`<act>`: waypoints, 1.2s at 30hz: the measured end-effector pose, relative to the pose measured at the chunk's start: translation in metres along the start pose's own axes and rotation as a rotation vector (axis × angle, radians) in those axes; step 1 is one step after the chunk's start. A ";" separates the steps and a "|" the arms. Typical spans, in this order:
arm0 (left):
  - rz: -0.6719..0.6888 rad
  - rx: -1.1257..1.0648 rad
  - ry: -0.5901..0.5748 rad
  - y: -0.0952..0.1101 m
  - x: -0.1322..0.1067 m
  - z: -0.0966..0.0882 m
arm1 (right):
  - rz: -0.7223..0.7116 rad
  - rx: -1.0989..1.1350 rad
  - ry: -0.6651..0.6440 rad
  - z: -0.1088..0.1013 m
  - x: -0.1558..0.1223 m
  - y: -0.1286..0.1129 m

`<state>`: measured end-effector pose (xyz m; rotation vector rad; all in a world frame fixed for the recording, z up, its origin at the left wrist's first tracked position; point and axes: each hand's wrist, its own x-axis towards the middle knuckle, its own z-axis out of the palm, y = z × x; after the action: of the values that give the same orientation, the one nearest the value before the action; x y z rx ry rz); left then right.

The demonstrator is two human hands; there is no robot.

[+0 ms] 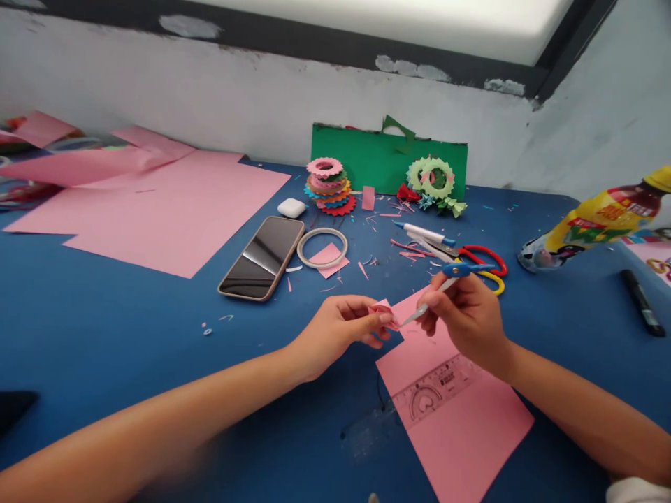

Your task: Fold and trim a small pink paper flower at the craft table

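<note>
Between the thumb and fingers of my left hand (pixel 340 328) is a small folded piece of pink paper (pixel 385 314). Just to its right, my right hand (pixel 466 321) grips a slim pointed tool (pixel 451 279) with a blue top and a pale tip; its exact kind is unclear. That tip points down-left and is close to the folded paper, perhaps touching it. Beneath my right hand lies a pink paper sheet (pixel 472 433) with a clear ruler (pixel 435 391) across it.
Behind the hands are scissors (pixel 485 255), a pen (pixel 424 234), a tape roll (pixel 322 248), a phone (pixel 262 258) and paper scraps. Stacked paper rings (pixel 330 185) stand by a green board (pixel 367 157). A bottle (pixel 592 223) and marker (pixel 642 300) are right; large pink paper (pixel 172 209) left.
</note>
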<state>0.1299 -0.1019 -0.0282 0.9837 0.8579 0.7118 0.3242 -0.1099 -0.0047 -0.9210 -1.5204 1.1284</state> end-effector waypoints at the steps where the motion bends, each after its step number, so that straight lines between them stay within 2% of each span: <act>1: -0.015 -0.006 0.011 -0.001 -0.002 0.002 | -0.009 -0.023 -0.034 0.003 -0.003 0.000; 3: -0.048 -0.017 0.030 -0.001 -0.005 0.006 | -0.059 -0.128 -0.069 0.005 -0.005 0.002; 6: -0.088 -0.012 0.050 0.001 -0.008 0.009 | -0.143 -0.305 -0.052 0.002 -0.006 0.003; 10: -0.083 -0.001 0.053 0.002 -0.009 0.009 | -0.200 -0.445 -0.042 0.000 -0.006 0.001; 20: -0.070 0.010 0.023 0.002 -0.009 0.011 | -0.311 -0.538 -0.048 0.002 -0.008 -0.002; 27: -0.079 0.027 0.046 0.000 -0.010 0.011 | -0.472 -0.562 -0.022 0.001 -0.014 0.003; 32: -0.061 0.061 0.048 0.002 -0.011 0.012 | -0.428 -0.560 -0.040 0.002 -0.014 0.000; 36: -0.044 0.109 0.053 0.002 -0.011 0.012 | -0.206 -0.450 -0.004 0.005 -0.010 -0.003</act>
<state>0.1348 -0.1152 -0.0197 1.0435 0.9702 0.6620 0.3214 -0.1209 -0.0052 -1.0271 -1.8657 0.6494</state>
